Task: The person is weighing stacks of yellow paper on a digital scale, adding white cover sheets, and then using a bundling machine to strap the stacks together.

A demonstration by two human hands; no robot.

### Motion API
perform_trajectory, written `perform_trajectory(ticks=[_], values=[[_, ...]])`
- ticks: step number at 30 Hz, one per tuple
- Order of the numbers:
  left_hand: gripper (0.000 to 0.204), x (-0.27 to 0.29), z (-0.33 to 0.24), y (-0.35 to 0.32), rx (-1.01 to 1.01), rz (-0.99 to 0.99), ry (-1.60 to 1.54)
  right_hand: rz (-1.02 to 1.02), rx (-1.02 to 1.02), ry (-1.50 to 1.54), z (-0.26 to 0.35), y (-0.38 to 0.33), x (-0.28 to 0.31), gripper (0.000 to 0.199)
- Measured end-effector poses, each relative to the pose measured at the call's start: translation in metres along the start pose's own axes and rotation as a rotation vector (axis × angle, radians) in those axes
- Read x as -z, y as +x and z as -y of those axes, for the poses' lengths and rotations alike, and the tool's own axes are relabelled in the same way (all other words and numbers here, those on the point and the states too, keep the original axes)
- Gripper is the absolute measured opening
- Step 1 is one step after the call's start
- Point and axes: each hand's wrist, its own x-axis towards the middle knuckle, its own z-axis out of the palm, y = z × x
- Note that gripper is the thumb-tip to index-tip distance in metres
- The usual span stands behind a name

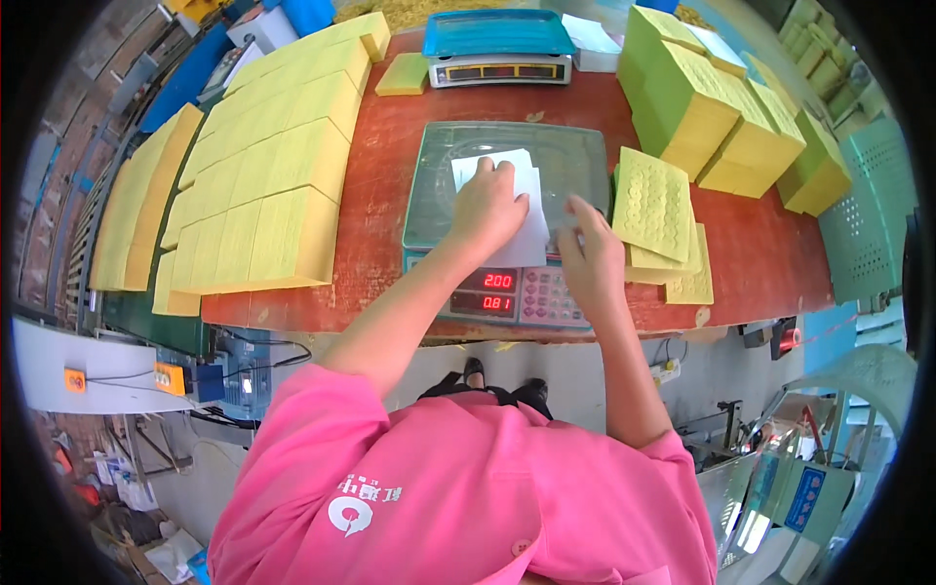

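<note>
My left hand (492,208) is closed on a small stack of white paper sheets (525,239), its fingertips near the top edge. The stack lies on the clear platform of a digital scale (429,175), its lower end reaching the red-lit display panel (497,292). Just right of the stack, my right hand (595,258) hovers over the scale's right side, slightly blurred. Its thumb and forefinger are apart, with nothing visible between them. Beside that hand, yellow embossed paper sheets (655,205) lie in uneven piles at the table's right.
Large blocks of yellow paper (263,210) line the left of the worn red table (375,224). More yellow stacks (682,97) stand at the back right. A second scale with a blue tray (497,37) sits at the back. A green perforated crate (868,210) adjoins the right edge.
</note>
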Motion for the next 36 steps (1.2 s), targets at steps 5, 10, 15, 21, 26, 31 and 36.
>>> perform_trajectory(ticks=[5, 10, 15, 21, 26, 31, 36], values=[[0.023, -0.011, 0.021, -0.009, -0.032, -0.091, -0.149, -0.018, 0.316, -0.573, -0.005, 0.036, -0.034, 0.041], [0.031, -0.004, 0.008, -0.017, 0.005, -0.030, -0.396, 0.014, 0.036, -0.011, -0.007, 0.026, -0.027, 0.040], [0.033, 0.002, 0.027, -0.018, 0.079, -0.086, -0.526, 0.094, -0.191, 0.427, 0.036, 0.027, -0.033, 0.039], [0.032, 0.011, 0.033, -0.009, 0.181, 0.205, -1.007, 0.058, -0.189, 0.562, 0.012, 0.036, -0.047, 0.039], [0.031, 0.032, 0.041, -0.005, 0.217, 0.237, -0.992, 0.075, -0.203, 0.535, 0.018, 0.042, -0.050, 0.037], [0.032, 0.027, 0.032, -0.003, 0.248, 0.285, -1.006, 0.051, -0.291, 0.619, 0.020, 0.034, -0.043, 0.036], [0.035, 0.024, 0.030, -0.007, 0.242, 0.258, -0.995, 0.054, -0.236, 0.642, 0.019, 0.028, -0.046, 0.035]])
